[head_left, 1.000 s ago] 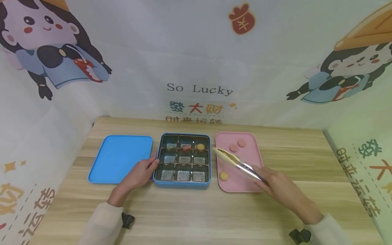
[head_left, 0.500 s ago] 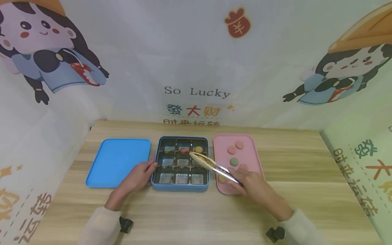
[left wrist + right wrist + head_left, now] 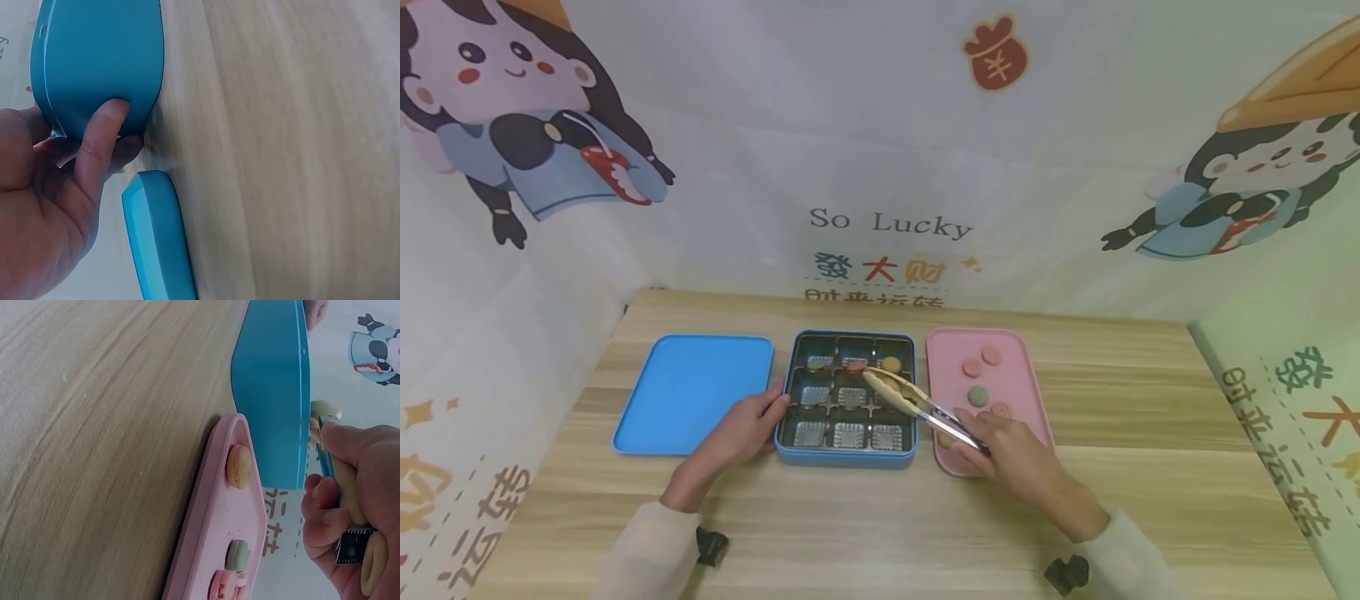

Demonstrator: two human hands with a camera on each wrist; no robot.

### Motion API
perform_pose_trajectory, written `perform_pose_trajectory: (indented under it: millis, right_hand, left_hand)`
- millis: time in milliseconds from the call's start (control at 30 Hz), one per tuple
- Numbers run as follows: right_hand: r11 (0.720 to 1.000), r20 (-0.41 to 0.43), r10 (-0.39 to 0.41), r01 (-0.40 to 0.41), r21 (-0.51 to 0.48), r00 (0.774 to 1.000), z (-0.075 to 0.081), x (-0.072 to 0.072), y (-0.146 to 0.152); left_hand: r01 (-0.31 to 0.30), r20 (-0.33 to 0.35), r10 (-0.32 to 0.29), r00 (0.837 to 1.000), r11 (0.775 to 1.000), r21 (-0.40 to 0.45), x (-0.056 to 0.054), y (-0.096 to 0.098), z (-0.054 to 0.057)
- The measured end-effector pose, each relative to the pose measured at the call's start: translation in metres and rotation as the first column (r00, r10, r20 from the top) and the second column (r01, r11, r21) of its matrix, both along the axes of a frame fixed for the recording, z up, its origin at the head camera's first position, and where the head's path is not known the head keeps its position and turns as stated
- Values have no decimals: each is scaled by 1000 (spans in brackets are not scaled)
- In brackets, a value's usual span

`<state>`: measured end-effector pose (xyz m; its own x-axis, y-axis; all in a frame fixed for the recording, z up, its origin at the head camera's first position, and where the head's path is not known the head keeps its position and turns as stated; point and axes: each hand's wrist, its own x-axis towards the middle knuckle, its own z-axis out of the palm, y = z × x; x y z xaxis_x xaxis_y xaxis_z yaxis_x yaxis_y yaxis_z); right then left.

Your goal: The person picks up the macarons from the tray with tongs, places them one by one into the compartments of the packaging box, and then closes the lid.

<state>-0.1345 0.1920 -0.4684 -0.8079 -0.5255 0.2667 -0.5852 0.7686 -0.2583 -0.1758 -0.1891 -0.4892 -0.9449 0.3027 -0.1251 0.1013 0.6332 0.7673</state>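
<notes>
In the head view a blue box holds a dark divided insert. A green macaron, a red one and a yellow one lie in its back row. My left hand grips the box's left side; the left wrist view shows its fingers against the blue wall. My right hand holds metal tongs with beige tips over the box, near the red and yellow macarons. I cannot tell whether a macaron is between the tips.
Right of the box, a pink tray bears several macarons, among them a green one and pink ones. A blue lid lies at the left on the wooden table. A printed cloth stands behind.
My right hand has carried the tongs left from above the pink tray to above the box, uncovering the green and a pink macaron on the tray. My left hand stays at the box.
</notes>
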Motion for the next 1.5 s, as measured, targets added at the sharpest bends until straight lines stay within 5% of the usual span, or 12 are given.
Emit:
perform_pose_trajectory:
  millis: [700,1233,1500]
  right_hand:
    - [998,16,-53,53,-17,998,2,5,5]
    - [995,-118,-91,87,-39,989,7,21,67]
    - [993,-102,-121,122,-1,987,3,35,95]
  left_hand:
    - [-18,7,18,1000,1000,4,0,1,-1]
    - [-9,-4,9,1000,1000,2,0,0,1]
    - [-3,-8,2,1000,1000,-12,0,0,0]
